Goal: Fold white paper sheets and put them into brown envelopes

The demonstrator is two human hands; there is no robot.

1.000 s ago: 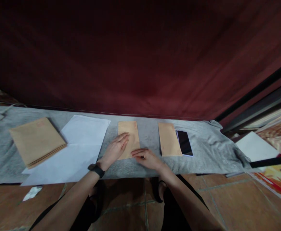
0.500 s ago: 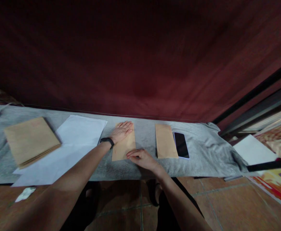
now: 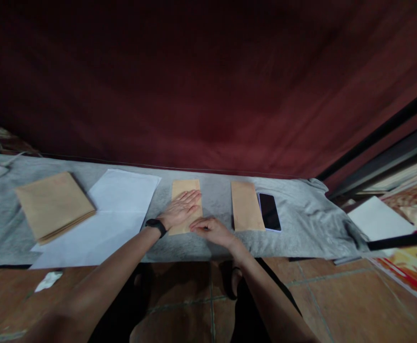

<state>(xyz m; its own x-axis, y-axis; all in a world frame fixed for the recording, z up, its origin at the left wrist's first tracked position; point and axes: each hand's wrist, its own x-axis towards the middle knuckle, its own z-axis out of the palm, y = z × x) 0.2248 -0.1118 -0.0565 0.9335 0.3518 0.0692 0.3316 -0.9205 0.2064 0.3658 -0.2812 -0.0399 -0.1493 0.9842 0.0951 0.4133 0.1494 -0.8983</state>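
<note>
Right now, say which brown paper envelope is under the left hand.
The middle brown paper envelope; no hand covers the brown envelope stack at left or the single envelope beside the black-screened phone.

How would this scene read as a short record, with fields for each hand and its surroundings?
Left hand: flat across the middle envelope
Right hand: curled, at that envelope's near right corner
Left wrist: dark band
Right side: another brown envelope, phone beside it
Left side: envelope stack, partly on white paper
Surface: gray cloth
</note>
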